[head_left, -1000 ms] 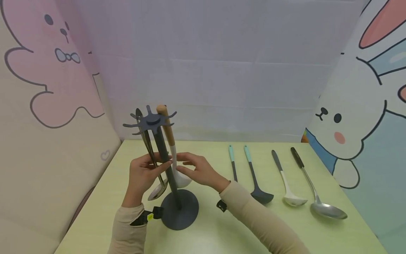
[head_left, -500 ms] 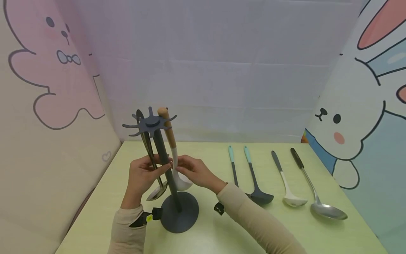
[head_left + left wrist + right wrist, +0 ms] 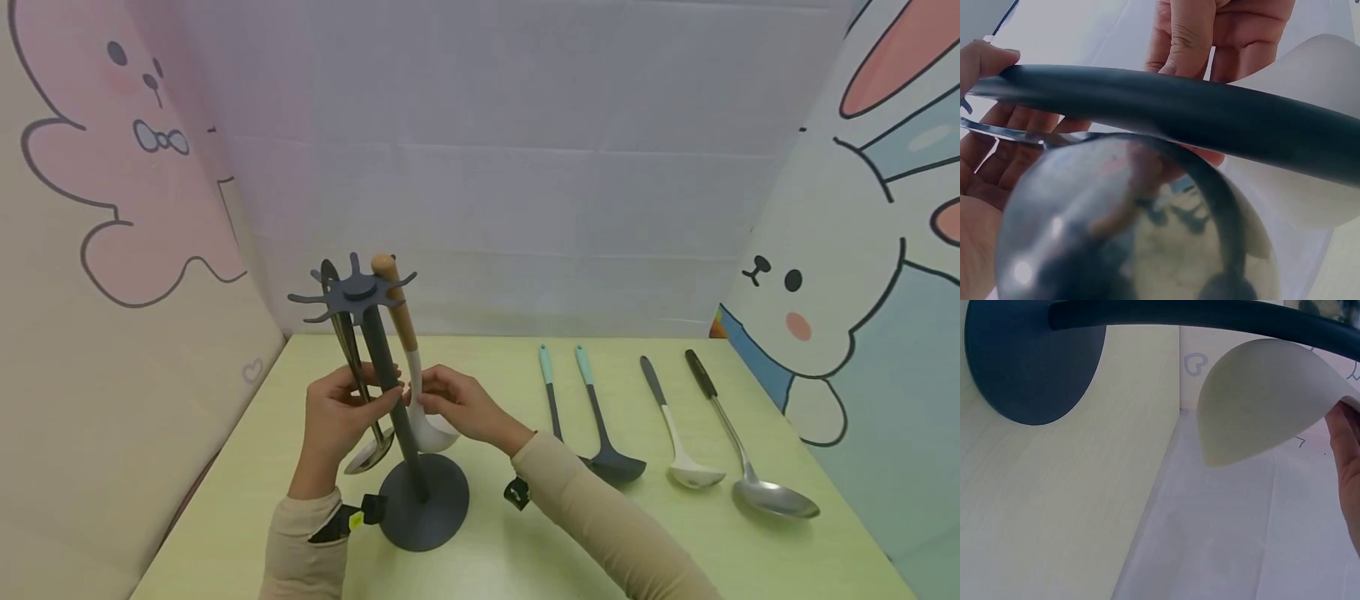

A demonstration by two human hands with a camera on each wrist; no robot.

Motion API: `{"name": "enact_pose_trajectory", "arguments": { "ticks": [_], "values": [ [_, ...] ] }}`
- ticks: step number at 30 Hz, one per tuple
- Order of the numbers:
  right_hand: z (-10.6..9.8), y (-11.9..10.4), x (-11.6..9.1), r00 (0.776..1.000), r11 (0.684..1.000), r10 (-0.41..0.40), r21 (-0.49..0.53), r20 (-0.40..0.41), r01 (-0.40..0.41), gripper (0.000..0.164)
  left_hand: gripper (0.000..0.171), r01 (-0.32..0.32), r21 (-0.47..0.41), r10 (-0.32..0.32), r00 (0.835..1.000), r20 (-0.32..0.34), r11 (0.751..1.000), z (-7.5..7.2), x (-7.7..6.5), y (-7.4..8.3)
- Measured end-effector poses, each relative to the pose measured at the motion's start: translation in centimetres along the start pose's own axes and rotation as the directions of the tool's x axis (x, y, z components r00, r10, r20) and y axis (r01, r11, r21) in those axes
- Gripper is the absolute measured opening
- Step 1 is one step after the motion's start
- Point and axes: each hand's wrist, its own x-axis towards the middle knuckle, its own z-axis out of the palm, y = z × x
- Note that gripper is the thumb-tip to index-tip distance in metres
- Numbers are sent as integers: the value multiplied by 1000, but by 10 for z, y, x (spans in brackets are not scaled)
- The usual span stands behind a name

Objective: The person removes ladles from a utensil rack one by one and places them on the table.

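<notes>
Left grip [image 3: 336,410]: closed round the pole, thumb in front, fingers behind; the steel ladle's stem runs between hand and pole.
Steel ladle [image 3: 369,456]: on the stand's left side, top among the hooks [image 3: 309,297], bowl lowest; appears hung.
Stand [image 3: 424,521]: dark, leaning somewhat in the head view, round base on the counter [image 3: 787,567].
Wooden-handled ladle [image 3: 404,321]: right of the pole, handle top among the hooks, white bowl down and off the base; whether its loop is caught cannot be told.
Ladle step in hand: judged to be settling this ladle on its hook and calming any swing.
Right grip [image 3: 465,407]: pinching the white neck just above the bowl.
Next move at the hooks: likely calls for confirming the ladle hangs freely, then a gentle right-hand release while the pole is steadied.
Mint-handled pair [image 3: 598,410]: lying on the counter, left one partly behind the forearm.
Grey-handled ladle [image 3: 672,432]: on the counter, unhung.
Black-handled ladle [image 3: 776,497]: farthest right, likewise.
</notes>
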Motion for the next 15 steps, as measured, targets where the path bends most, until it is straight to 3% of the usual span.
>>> {"name": "enact_pose_trajectory", "arguments": {
  "ticks": [6, 15],
  "values": [
    [0, -1, -1, 1000, 999, 5, 38, -2, -5, 24, 23, -15, 11, 15, 999, -34, 1000, 1, -1, 2],
    [-1, -3, -2, 1000, 1000, 16, 12, -16, -15, 23, 26, 35, 29, -33, 998, -61, 999, 0, -2, 3]
  ]
}}
